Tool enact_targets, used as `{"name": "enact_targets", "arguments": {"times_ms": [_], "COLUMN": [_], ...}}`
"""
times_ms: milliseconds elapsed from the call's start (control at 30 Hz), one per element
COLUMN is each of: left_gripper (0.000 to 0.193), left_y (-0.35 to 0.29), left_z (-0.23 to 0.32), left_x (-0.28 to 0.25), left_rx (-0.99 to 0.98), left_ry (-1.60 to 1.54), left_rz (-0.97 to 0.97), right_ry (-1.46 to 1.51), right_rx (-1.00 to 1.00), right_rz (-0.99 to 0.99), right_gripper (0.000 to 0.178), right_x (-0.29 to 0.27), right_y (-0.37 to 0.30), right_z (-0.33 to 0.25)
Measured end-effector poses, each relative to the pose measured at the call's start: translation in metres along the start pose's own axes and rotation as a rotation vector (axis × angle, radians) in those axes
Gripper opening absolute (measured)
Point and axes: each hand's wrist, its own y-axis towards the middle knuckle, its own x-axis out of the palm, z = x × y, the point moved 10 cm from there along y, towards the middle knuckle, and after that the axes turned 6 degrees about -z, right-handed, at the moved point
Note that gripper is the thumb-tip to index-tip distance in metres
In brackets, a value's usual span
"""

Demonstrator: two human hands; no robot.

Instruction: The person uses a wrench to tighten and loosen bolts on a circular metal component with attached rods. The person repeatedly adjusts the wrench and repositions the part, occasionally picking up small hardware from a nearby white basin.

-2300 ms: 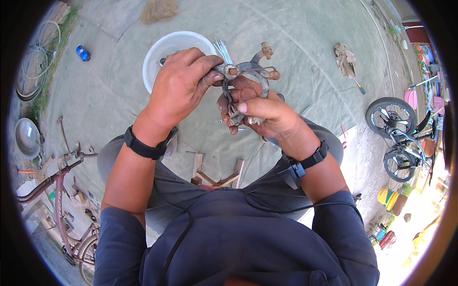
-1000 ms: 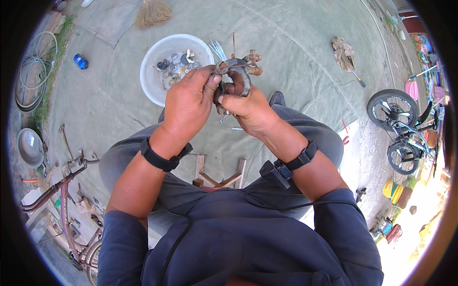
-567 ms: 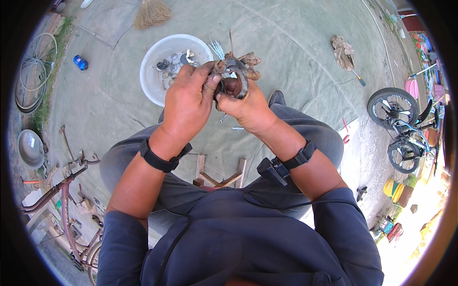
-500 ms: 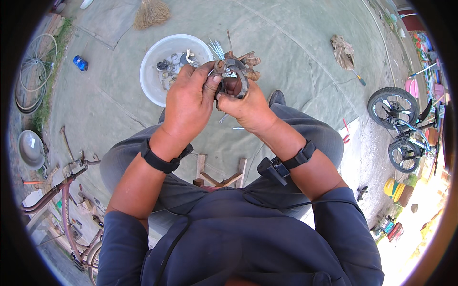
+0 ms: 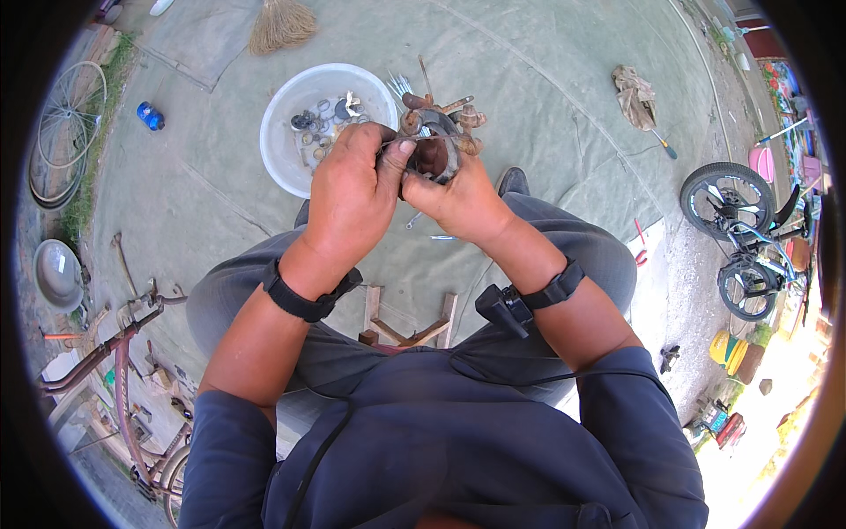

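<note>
Currently a rusty hub part (image 5: 434,141) is being clamped in the right hand (image 5: 458,196), steadied above the bowl (image 5: 280,123); left hand (image 5: 354,196) fingertips are being pinched onto its rim.

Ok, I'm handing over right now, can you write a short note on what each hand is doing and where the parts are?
Left hand: fingertips pinching the near edge of the rusty round metal bicycle part.
Right hand: gripping that part from below, holding it up over the knees.
White round plastic basin: on the grey ground in front, with small metal pieces lying in it.
Done: part lifted clear of the basin and in both hands.
Left: it is not yet set down; the small pieces lie loose in the basin.
</note>
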Motion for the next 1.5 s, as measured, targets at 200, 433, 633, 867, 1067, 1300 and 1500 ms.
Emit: {"name": "enact_targets", "arguments": {"times_ms": [200,433,633,867,1067,1300,1500], "left_gripper": [0.018,0.019,0.019,0.019,0.024,0.029,0.038], "left_y": [-0.001,-0.006,-0.006,-0.003,-0.006,-0.007,-0.009], "left_z": [-0.006,-0.016,-0.023,-0.005,-0.020,-0.042,-0.035], "left_x": [0.003,0.014,0.018,0.006,0.016,0.026,0.031], "left_rx": [0.006,-0.079,-0.118,0.045,-0.123,-0.385,-0.495], "left_ry": [-0.141,-0.338,-0.414,-0.168,-0.309,-0.700,-1.109], "left_rz": [0.032,-0.003,-0.026,0.021,-0.073,-0.077,-0.159], "right_ry": [-0.385,-0.366,0.073,0.282,0.509,0.256,-0.742], "right_rx": [0.027,0.032,0.061,0.077,0.045,-0.024,-0.399], "right_rz": [-0.088,-0.093,-0.116,0.021,0.116,0.070,0.141], "right_gripper": [0.065,0.062,0.048,0.041,0.045,0.055,0.059], "right_x": [-0.007,-0.011,-0.010,-0.023,-0.029,-0.034,-0.019], "right_y": [-0.003,-0.009,-0.009,-0.005,-0.005,0.000,-0.013], "right_z": [-0.018,-0.023,-0.024,-0.017,-0.020,-0.027,-0.070]}}
